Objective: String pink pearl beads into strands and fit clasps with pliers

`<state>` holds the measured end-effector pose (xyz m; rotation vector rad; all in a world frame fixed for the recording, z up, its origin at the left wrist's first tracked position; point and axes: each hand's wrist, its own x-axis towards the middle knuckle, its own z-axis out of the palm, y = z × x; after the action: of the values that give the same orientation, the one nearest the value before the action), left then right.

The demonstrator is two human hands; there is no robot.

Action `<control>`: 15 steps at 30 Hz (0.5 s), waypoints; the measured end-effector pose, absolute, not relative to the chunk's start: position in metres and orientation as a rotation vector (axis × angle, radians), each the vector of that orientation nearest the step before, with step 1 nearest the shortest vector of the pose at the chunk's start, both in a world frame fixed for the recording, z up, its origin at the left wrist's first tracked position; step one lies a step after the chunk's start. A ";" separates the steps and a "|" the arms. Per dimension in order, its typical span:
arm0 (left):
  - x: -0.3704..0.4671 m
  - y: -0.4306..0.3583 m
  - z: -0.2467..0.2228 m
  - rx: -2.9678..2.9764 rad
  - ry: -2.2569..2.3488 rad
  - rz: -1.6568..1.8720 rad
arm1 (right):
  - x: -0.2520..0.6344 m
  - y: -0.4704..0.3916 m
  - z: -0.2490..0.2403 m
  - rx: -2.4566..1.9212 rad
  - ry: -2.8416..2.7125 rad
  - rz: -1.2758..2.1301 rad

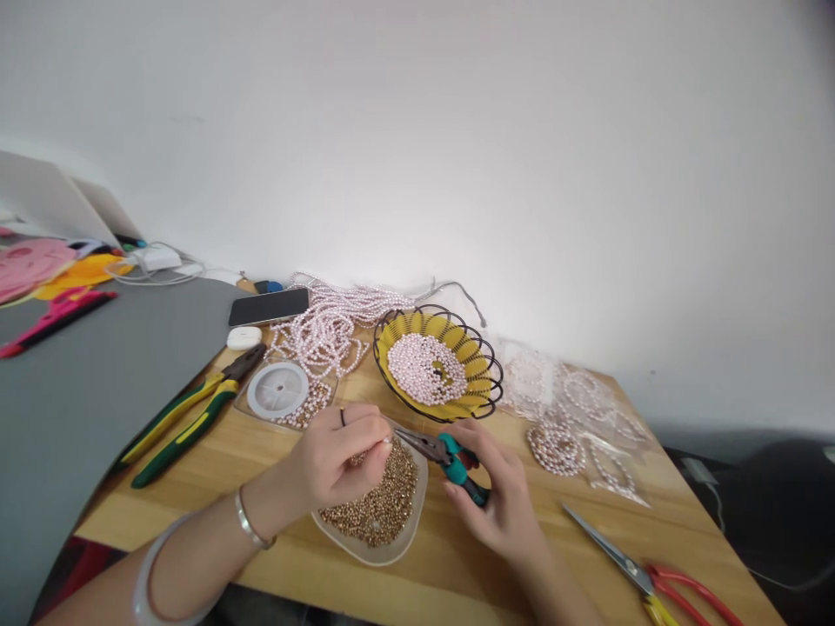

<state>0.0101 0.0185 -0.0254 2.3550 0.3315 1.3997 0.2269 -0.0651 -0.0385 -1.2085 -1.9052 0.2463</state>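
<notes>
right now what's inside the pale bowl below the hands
Small gold-coloured beads lie in the pale bowl. The left hand hides some of its left side, and anything beneath the beads cannot be seen.

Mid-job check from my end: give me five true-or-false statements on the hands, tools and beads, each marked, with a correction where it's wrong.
1. The right hand holds the teal-handled pliers. True.
2. The pale bowl is full of pink beads. False: the pale bowl holds gold-coloured beads.
3. The yellow basket contains pink beads. True.
4. The left hand grips the scissors. False: the scissors lie on the table, to the right of the right hand.
5. The white spool is left of the pale bowl. True.
</notes>
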 end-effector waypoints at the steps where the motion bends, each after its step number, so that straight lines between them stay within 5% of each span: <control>1: 0.010 0.019 -0.026 2.349 0.331 1.401 | 0.226 -0.065 -0.039 -1.212 -1.908 0.231; 15: 0.011 0.016 -0.027 2.308 0.325 1.425 | 0.227 -0.064 -0.057 -1.207 -1.907 -0.167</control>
<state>0.0115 0.0164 -0.0271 2.3076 0.3254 1.4252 0.2271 -0.0643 -0.0568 -1.2072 -1.9068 -0.1675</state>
